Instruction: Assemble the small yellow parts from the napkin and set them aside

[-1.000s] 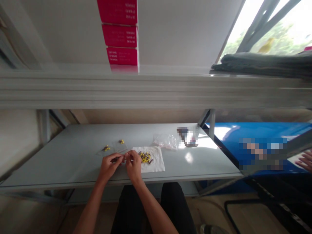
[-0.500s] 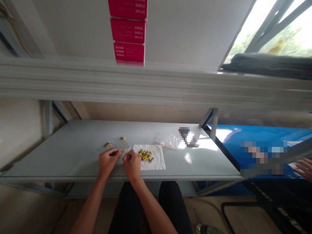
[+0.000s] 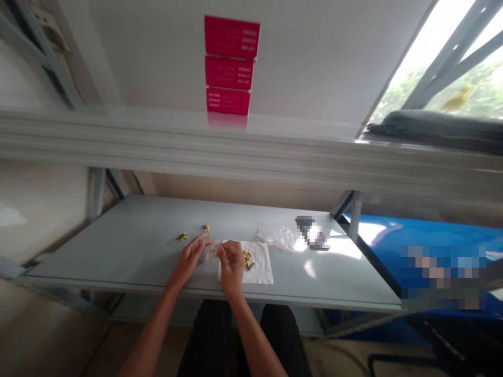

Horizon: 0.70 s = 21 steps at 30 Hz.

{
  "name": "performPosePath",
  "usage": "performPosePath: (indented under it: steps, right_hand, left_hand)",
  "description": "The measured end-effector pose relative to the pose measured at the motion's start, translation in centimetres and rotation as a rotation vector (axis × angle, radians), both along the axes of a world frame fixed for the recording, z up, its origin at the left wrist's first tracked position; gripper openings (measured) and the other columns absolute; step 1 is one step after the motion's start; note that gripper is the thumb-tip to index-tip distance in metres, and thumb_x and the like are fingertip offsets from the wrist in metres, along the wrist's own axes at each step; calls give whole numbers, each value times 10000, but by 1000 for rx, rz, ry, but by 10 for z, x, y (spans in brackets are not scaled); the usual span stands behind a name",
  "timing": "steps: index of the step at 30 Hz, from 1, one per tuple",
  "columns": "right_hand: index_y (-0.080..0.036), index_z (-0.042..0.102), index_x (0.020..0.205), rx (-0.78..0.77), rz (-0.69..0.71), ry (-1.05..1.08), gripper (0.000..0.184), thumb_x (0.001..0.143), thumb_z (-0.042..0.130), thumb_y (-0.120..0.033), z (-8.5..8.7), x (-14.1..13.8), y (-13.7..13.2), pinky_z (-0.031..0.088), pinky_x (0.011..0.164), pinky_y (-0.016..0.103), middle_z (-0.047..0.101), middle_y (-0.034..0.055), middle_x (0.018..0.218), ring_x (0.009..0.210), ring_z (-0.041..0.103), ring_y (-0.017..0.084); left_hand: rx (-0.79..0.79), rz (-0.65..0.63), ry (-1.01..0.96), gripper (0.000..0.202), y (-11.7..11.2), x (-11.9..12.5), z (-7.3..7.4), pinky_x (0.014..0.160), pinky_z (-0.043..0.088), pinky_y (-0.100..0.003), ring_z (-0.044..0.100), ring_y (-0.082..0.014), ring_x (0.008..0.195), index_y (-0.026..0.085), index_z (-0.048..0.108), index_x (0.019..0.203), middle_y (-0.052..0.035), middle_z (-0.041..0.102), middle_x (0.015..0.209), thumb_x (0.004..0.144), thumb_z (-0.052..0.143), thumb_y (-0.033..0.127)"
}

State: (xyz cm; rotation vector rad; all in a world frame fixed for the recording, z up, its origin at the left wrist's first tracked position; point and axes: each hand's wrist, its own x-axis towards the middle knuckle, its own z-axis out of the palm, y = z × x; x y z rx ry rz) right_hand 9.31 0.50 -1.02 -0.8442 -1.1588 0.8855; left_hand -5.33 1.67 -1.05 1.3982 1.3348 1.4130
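On the grey table (image 3: 126,251) we have a creased white sheet (image 3: 261,267), soft by its look, partly covered by our right hand (image 3: 232,264), its fingers curled close to the thumb around something we cannot make out, while our left hand (image 3: 189,256) stretches its fingers long, its grip unclear to us. Between the hands shows clear film (image 3: 204,255), shiny and crinkled, which we judge light, limp and slippery, best pinched at an edge. Smallest, the yellow-and-dark pieces (image 3: 248,258) heaped on the sheet look light and apt to roll, so fingertips suit their middles.
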Motion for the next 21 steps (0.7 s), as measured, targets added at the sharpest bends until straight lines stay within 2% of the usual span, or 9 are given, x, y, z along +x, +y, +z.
performPosePath:
  steps: [2,4,8,11,14,17,21]
  right_hand:
    - [-191,646,861,-19,67,-2,150,891,631,-336,3,17,5,548,674,284,693,39,796,711,666,170]
    - [-183,704,867,-56,136,-51,168,868,658,-345,6,35,10,551,671,290,726,50,792,709,680,181]
    - [-210,772,967,-90,238,-144,220,851,680,-372,18,64,21,571,694,298,777,58,899,757,716,202]
    - [-239,784,1010,-50,228,-164,227,848,683,-361,30,73,28,574,750,299,782,46,981,841,727,213]
    - [-233,800,952,-22,196,-180,196,849,665,-331,38,81,31,566,756,298,785,41,951,847,721,217]
    - [-201,803,939,-36,200,-213,226,870,627,-324,35,95,31,549,728,291,781,56,902,801,707,209]
    - [-163,786,884,-93,181,-258,272,864,668,-407,16,113,32,516,646,275,766,79,839,738,681,202]
  left_hand:
    - [-45,-87,-14,548,-1,1,-1,854,571,-386,729,-272,953,173,641,1258,-99,768,972,858,629,547]
    - [-43,-154,-32,545,-2,2,0,849,571,-378,732,-257,907,173,627,1262,-87,759,937,825,701,490]
    - [-48,-191,-198,556,-4,11,5,890,567,-372,722,-241,959,193,601,1262,-107,715,1138,797,745,463]
    - [-114,-206,-388,557,-3,29,7,837,583,-338,716,-224,958,215,591,1275,-95,699,1194,798,752,454]
    - [-207,-291,-598,562,-2,51,8,726,586,-310,721,-203,815,186,612,1231,-89,749,1036,751,801,409]
    - [-198,-242,-694,617,0,65,10,663,556,-264,687,-150,679,154,592,1229,-83,764,948,692,850,316]
    - [-85,-139,-511,676,5,70,14,645,521,-238,671,-134,676,158,519,1310,-78,770,942,724,814,319]
